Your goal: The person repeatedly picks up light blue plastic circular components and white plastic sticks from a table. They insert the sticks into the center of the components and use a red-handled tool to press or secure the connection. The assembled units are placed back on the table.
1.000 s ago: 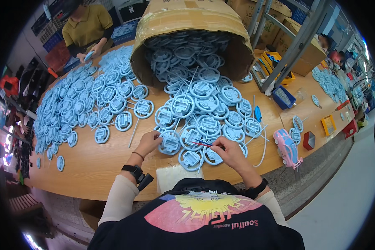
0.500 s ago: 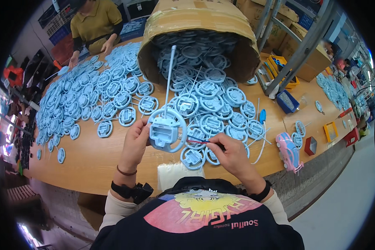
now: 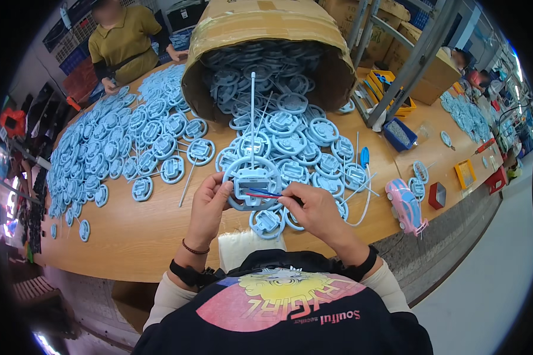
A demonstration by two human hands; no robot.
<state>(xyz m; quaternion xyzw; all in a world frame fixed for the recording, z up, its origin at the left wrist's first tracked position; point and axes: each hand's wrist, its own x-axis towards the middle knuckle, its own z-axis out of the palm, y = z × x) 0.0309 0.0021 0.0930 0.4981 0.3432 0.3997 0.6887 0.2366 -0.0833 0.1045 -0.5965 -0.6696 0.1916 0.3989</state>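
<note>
The left hand [image 3: 210, 207] grips one blue wheel [image 3: 251, 174] by its left rim; just right of it, the right hand [image 3: 314, 210] pinches one red-and-blue tweezer-like tool [image 3: 266, 196] over the recess; best keep rim steady, prongs level; right of the right hand, one pink toy car [image 3: 405, 204]; beyond both hands, piled wheels [image 3: 294, 171] overlap past counting

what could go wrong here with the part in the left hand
The slim red-and-blue tool in the right hand crosses the open recess of the light blue wheel-shaped part; a slip might scratch it.
The long rod sticking up from that part could snag on the pile of similar parts beyond.
If the left hand lost its grip on the rim, the part might drop among those lookalikes.
</note>
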